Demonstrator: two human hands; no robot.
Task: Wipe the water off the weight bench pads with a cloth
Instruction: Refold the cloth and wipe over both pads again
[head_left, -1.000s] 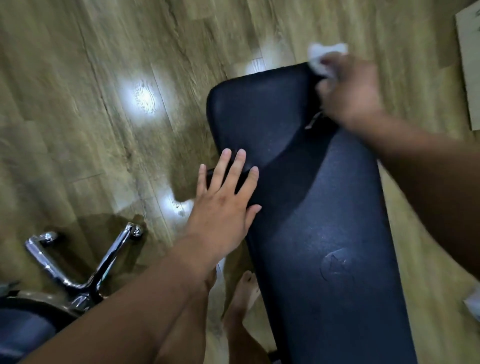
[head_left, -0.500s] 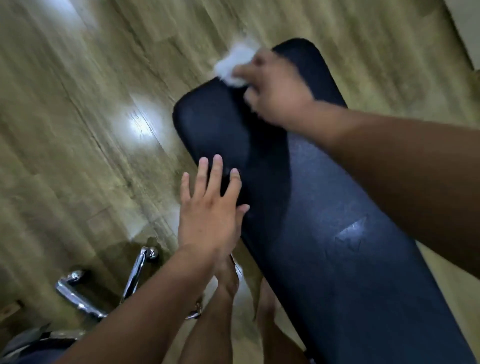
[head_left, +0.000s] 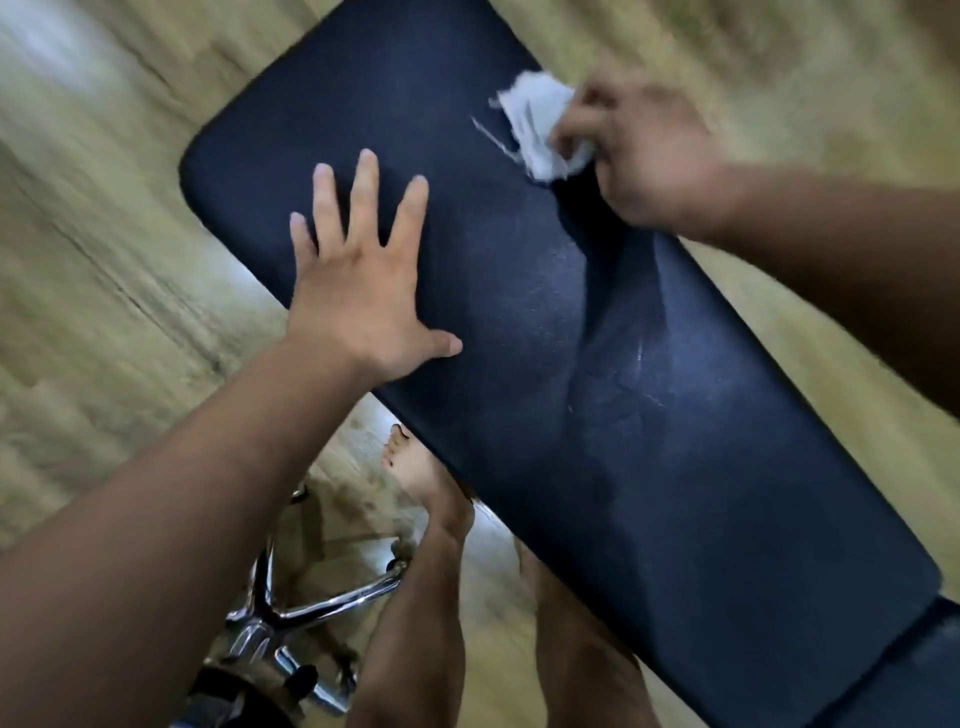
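A long dark blue bench pad runs diagonally from upper left to lower right. My left hand lies flat on its left part with the fingers spread. My right hand grips a crumpled white cloth and presses it on the pad near the far right edge. A thin wet streak shows just left of the cloth. Faint smears mark the middle of the pad. A second pad begins at the lower right corner.
The floor is light wood planks. A chrome star base of an office chair stands at the lower left, beside my bare legs and foot, which are under the bench's near edge.
My right hand has swept the cloth from the pad's far end toward the right edge. My left hand has moved further onto the pad and spread its fingers. The view has swung left.
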